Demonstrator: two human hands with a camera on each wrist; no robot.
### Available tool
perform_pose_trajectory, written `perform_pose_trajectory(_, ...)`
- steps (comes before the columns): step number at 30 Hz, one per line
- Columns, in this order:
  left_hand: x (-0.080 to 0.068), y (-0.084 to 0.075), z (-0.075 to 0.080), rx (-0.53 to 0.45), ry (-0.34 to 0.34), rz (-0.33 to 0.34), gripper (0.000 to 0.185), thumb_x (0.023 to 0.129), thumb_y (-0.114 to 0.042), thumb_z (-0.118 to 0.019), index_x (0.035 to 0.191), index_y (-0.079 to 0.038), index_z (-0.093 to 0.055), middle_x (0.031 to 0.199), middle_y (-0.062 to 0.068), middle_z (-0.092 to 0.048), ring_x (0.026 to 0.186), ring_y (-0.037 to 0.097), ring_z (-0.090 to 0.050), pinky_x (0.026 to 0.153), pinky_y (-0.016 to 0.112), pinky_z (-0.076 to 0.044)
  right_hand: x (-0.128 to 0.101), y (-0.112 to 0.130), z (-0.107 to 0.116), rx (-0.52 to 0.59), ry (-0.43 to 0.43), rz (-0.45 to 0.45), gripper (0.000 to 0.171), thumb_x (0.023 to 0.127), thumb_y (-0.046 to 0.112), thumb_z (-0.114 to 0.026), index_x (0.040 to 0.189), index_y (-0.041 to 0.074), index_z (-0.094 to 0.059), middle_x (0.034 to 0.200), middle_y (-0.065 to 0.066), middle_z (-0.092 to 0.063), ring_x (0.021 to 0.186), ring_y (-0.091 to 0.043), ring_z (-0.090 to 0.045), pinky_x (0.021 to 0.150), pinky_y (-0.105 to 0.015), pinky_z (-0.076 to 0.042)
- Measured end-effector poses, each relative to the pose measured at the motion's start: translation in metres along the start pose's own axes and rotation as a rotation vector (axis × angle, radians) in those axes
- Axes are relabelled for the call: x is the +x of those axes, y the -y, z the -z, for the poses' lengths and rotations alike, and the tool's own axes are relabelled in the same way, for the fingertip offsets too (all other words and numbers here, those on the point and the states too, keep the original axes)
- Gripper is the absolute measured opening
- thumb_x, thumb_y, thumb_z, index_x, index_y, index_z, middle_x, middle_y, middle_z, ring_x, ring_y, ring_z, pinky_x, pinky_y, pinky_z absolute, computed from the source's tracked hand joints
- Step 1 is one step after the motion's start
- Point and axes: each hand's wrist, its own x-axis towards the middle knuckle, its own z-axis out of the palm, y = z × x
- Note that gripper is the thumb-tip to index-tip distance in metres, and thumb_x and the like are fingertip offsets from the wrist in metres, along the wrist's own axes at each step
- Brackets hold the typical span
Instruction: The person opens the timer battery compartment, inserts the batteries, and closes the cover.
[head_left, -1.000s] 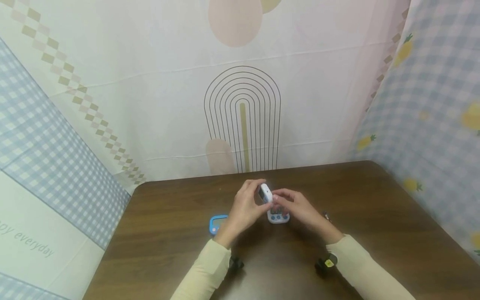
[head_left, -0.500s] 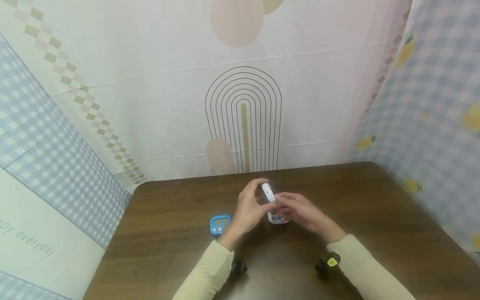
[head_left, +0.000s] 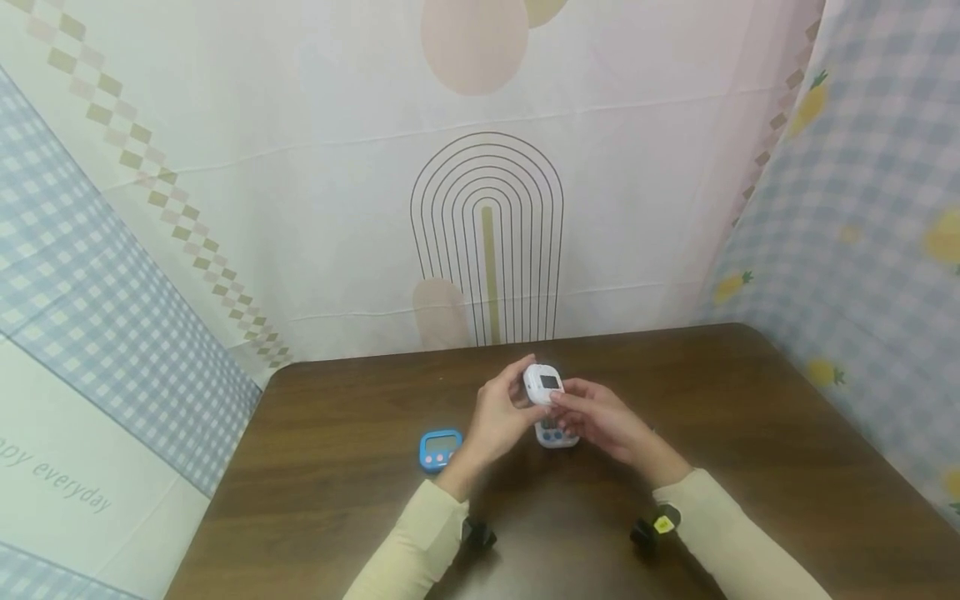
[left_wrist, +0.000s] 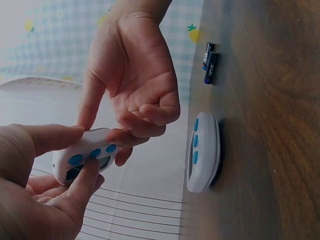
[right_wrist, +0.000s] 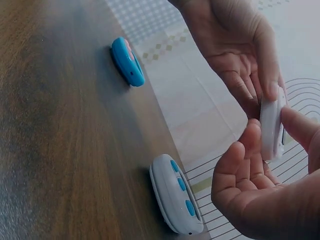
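Above the table, both hands hold a white digital timer [head_left: 534, 390] with blue buttons [left_wrist: 95, 153]. Its back, with a dark rectangle [head_left: 550, 382], is turned up toward the head view. My left hand [head_left: 497, 417] grips the timer's left side between thumb and fingers. My right hand [head_left: 603, 422] pinches the lower right corner, thumb on the back and fingers beneath. A second white timer [right_wrist: 172, 195] with blue buttons lies on the table just below the hands, partly covered by the right fingers in the head view.
A blue timer [head_left: 440, 451] with pink buttons lies on the wooden table [head_left: 337, 467] left of the hands. Two small dark batteries [left_wrist: 211, 69] lie together at the right side. Patterned cloth [head_left: 360, 208] hangs behind the table, and black wrist gear [head_left: 478, 533] hangs under the left wrist.
The held timer has turned from edge-on, so its back now faces up toward the head view. My left hand has shifted slightly right, uncovering the blue timer.
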Motion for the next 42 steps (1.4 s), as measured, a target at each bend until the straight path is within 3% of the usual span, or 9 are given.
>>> perform_pose_trajectory(5, 0.001, 0.001, 0.002, -0.029, -0.01, 0.001, 0.067, 0.086, 0.008, -0.078, 0.149, 0.003, -0.055, 0.146, 0.027, -0.062, 0.129, 0.041, -0.066, 0.099, 0.034, -0.061, -0.002, 0.003, -0.002, -0.007, -0.029, 0.014, 0.037, 0.103, 0.021, -0.068, 0.131, 0.0, -0.055, 0.096, -0.001, -0.07, 0.084, -0.014, -0.063, 0.077, -0.025, -0.057)
perform_pose_trajectory(15, 0.002, -0.001, 0.004, 0.071, -0.052, 0.03, 0.05, 0.094, -0.002, -0.075, 0.143, -0.001, -0.064, 0.136, 0.023, -0.069, 0.117, 0.039, -0.073, 0.095, 0.037, -0.063, -0.005, 0.005, -0.003, -0.04, -0.059, 0.034, 0.039, 0.101, 0.018, -0.071, 0.13, -0.001, -0.055, 0.094, -0.001, -0.067, 0.086, -0.016, -0.063, 0.079, -0.026, -0.058)
perform_pose_trajectory(21, 0.002, -0.001, 0.004, 0.053, -0.061, 0.043, 0.043, 0.094, 0.0, -0.075, 0.137, -0.001, -0.067, 0.127, 0.021, -0.074, 0.109, 0.034, -0.076, 0.09, 0.033, -0.065, -0.005, 0.005, -0.003, -0.083, -0.094, 0.044, 0.039, 0.099, 0.019, -0.074, 0.128, 0.0, -0.055, 0.093, -0.001, -0.066, 0.084, -0.017, -0.062, 0.08, -0.029, -0.058)
perform_pose_trajectory(32, 0.003, -0.004, 0.008, 0.053, -0.147, 0.06, 0.026, 0.092, -0.004, -0.08, 0.117, -0.006, -0.076, 0.111, 0.014, -0.079, 0.101, 0.027, -0.077, 0.088, 0.034, -0.066, -0.007, 0.008, -0.007, -0.184, -0.121, 0.094, 0.04, 0.098, 0.021, -0.076, 0.127, 0.0, -0.058, 0.097, -0.006, -0.074, 0.089, -0.022, -0.065, 0.08, -0.031, -0.058)
perform_pose_trajectory(37, 0.003, -0.006, 0.008, -0.007, -0.166, 0.078, 0.024, 0.092, -0.005, -0.08, 0.115, -0.005, -0.076, 0.108, 0.014, -0.08, 0.096, 0.026, -0.078, 0.081, 0.033, -0.067, -0.009, 0.009, -0.012, -0.234, -0.085, 0.162, 0.038, 0.105, 0.027, -0.067, 0.129, 0.0, -0.055, 0.097, -0.011, -0.07, 0.085, -0.022, -0.064, 0.076, -0.032, -0.059)
perform_pose_trajectory(42, 0.003, -0.005, 0.007, -0.071, -0.169, 0.094, 0.023, 0.092, -0.004, -0.08, 0.115, -0.003, -0.076, 0.107, 0.017, -0.079, 0.092, 0.027, -0.079, 0.075, 0.032, -0.067, -0.01, 0.009, -0.014, -0.227, -0.051, 0.195, 0.038, 0.108, 0.029, -0.062, 0.129, -0.002, -0.054, 0.087, -0.007, -0.066, 0.073, -0.016, -0.061, 0.067, -0.028, -0.056)
